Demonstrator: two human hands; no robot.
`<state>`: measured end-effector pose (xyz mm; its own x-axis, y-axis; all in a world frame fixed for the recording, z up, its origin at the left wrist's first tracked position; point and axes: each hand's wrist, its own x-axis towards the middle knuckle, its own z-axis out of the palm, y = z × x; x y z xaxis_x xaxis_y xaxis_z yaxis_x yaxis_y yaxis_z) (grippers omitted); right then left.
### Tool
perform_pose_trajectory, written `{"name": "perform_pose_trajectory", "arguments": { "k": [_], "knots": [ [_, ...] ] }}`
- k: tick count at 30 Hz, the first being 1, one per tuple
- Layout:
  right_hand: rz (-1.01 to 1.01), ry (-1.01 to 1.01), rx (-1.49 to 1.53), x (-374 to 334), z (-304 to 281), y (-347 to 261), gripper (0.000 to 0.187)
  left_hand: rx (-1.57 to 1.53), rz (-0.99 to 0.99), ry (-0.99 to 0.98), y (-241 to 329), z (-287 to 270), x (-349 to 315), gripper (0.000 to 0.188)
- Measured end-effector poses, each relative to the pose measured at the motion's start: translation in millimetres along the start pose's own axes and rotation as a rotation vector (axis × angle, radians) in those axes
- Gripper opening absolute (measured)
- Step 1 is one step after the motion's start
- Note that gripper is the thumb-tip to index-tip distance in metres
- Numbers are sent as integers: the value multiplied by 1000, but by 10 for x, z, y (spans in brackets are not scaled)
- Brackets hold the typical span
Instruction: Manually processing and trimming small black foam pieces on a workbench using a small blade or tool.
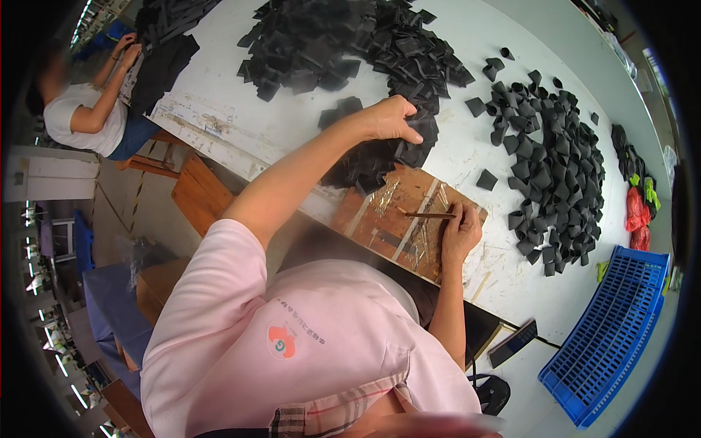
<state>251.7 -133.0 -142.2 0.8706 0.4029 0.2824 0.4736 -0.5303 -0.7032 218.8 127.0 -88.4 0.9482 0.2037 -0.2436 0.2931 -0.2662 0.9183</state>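
Note:
My left hand [391, 120] reaches over a heap of flat black fabric pieces [365, 162] at the table's near side. Its thumb and fingers are spread apart at the pieces, with none plainly gripped. My right hand [461, 232] is closed around a thin brown stick [431, 215], which points left and has a lighter tip. Beneath the stick lies a brown board [358, 219], worn and streaked with shiny dried residue and pale strips. Part of the black heap overlaps the board's far left corner.
Large piles of flat black pieces [303, 51] cover the table's far side. Many curled black pieces [548, 160] lie on the right. A blue plastic crate [610, 328] stands at the right edge, near a dark handheld device [513, 343]. Another person [91, 117] works at far left.

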Motion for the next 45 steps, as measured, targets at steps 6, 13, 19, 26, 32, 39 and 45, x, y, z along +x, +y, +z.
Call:
{"name": "perform_pose_trajectory", "arguments": {
  "k": [6, 13, 19, 26, 32, 39, 45],
  "knots": [
    [13, -10, -19, 19, 8, 26, 14, 639, -2, -218, 207, 232, -492, 39],
    [-45, 33, 2, 14, 9, 0, 14, 680, 175, 335, -60, 532, -792, 39],
    [-30, 36, 24, 8, 1, -8, 14, 563, 121, 480, -130, 704, -825, 26],
    [-55, 39, 3, 4, 25, 7, 12, 543, 123, 527, -376, 714, -762, 14],
    [-70, 44, 72, -10, 23, 79, 14, 42, 127, 523, -194, 547, -992, 5],
    [145, -12, 425, -355, -256, -431, 17, -156, 148, 273, 261, 522, -1444, 3],
    [-61, -563, 788, -417, -583, -1058, 24, -43, 272, 111, 545, 635, -1586, 4]
  ]
}}
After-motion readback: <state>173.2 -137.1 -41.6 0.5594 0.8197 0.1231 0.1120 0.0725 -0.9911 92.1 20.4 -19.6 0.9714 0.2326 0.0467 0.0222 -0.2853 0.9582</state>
